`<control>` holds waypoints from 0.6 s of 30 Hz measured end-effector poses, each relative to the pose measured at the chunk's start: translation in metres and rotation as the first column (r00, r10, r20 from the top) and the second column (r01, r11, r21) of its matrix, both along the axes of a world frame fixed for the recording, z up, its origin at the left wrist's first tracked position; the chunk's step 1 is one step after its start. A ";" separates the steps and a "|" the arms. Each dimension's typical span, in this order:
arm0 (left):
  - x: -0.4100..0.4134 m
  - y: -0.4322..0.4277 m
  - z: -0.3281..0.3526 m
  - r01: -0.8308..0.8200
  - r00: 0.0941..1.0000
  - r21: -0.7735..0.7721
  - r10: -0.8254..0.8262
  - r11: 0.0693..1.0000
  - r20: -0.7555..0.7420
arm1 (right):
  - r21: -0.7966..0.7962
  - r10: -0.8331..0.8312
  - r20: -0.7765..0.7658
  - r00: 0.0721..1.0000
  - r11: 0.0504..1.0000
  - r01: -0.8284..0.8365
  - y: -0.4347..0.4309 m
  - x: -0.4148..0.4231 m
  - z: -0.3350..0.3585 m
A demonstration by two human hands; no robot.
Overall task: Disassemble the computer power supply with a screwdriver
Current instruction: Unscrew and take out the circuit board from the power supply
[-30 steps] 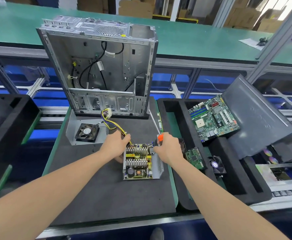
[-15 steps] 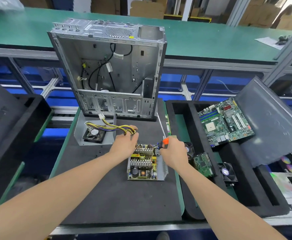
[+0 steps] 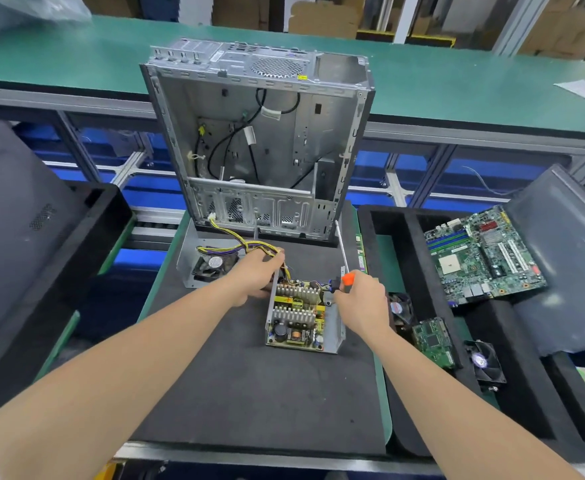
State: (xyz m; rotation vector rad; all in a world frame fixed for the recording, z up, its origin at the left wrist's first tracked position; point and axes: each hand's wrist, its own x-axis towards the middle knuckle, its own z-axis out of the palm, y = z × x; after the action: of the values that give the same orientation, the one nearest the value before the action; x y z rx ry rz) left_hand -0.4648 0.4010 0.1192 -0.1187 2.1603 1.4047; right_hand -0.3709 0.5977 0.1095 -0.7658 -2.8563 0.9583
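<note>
The opened power supply (image 3: 301, 317) lies on the black mat, its circuit board with heat sinks showing inside a grey metal shell. My left hand (image 3: 256, 271) grips the bundle of yellow and black cables (image 3: 239, 242) at the unit's far left corner. My right hand (image 3: 362, 299) holds a screwdriver (image 3: 343, 258) with an orange and black handle at the unit's far right corner; its long shaft points away toward the computer case. The tip is not clearly seen.
An empty upright computer case (image 3: 260, 140) stands behind the mat. The supply's removed metal cover with a fan (image 3: 211, 263) lies at the left. A black foam tray (image 3: 402, 230) on the right holds a motherboard (image 3: 481, 254), a small board (image 3: 435, 341) and fans. Dark panels flank both sides.
The camera has shifted so the scene sits further right and lower. Both hands stay at the unit's far corners; the cable bundle has been drawn out leftward over the fan cover.
</note>
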 end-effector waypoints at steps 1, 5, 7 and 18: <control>-0.002 -0.003 -0.002 0.004 1.000 0.022 -0.005 1.000 0.021 | 0.003 -0.005 -0.001 1.000 1.000 0.005 0.000 0.000 0.000; -0.007 -0.015 -0.011 0.029 0.998 0.078 -0.034 0.996 0.055 | 0.014 -0.001 -0.011 1.000 1.000 0.001 0.001 0.000 -0.002; -0.008 -0.022 -0.012 0.052 0.998 0.056 -0.053 0.997 0.024 | 0.014 0.005 -0.013 1.000 1.000 -0.005 0.002 0.001 -0.002; 0.019 -0.020 -0.007 0.066 0.997 0.097 -0.071 0.993 0.043 | -0.031 0.011 -0.013 1.000 0.999 -0.012 -0.001 0.002 0.005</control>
State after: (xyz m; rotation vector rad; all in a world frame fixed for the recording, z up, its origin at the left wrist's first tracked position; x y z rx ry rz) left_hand -0.4462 0.3810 0.1119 -0.0408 2.0362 1.4486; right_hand -0.3687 0.5964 0.1140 -0.7434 -2.8446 1.0069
